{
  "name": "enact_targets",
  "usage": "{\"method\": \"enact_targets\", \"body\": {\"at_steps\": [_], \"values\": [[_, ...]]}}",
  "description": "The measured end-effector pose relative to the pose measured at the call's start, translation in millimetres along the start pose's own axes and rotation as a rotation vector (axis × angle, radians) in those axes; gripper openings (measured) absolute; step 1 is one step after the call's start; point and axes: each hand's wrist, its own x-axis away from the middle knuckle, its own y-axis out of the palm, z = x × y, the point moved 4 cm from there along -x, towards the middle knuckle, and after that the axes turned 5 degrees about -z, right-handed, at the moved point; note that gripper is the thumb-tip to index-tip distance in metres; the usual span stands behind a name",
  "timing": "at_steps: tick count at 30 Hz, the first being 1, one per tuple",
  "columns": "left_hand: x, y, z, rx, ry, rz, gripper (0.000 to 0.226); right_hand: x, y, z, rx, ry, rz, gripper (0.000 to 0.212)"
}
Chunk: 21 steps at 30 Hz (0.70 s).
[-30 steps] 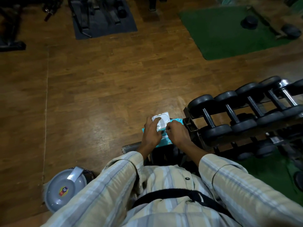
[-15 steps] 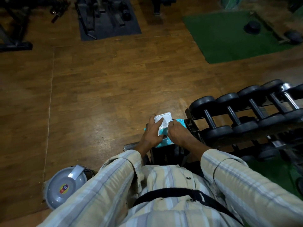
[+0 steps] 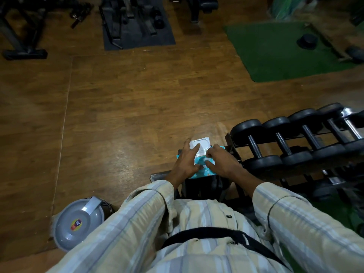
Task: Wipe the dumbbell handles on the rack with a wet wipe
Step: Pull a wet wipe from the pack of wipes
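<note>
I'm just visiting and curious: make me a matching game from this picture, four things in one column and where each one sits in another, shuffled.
Things:
1. teal wet-wipe pack with white flip lid
2. black dumbbells with metal handles
3. grey round lidded bin
4. green floor mat

Places:
A. on the wooden floor, lower left
B. far right, beyond the rack
C. under the left hand and right hand
D. lined up on the black rack

Pairs: 1-C, 2-D, 3-A, 4-B
</note>
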Motion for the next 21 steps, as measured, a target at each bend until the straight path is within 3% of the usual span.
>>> {"method": "enact_targets", "body": {"at_steps": [10, 13, 21], "values": [[4.2, -0.7, 4.0, -0.005, -0.022, -0.014, 0.1, 0.9, 0.6, -14.1, -0.009, 0.128, 0.078, 0.002], [5.1, 0.7, 7.2, -0.017, -0.032, -0.022, 0.102, 6.2, 0.2, -12.0, -0.058, 0.148, 0.105, 0.013], [8.9, -0.8, 10.8, -0.052, -0.037, -0.022, 0.103, 22.9, -3.5, -2.6, -0.351, 0.249, 0.295, 0.013]]}}
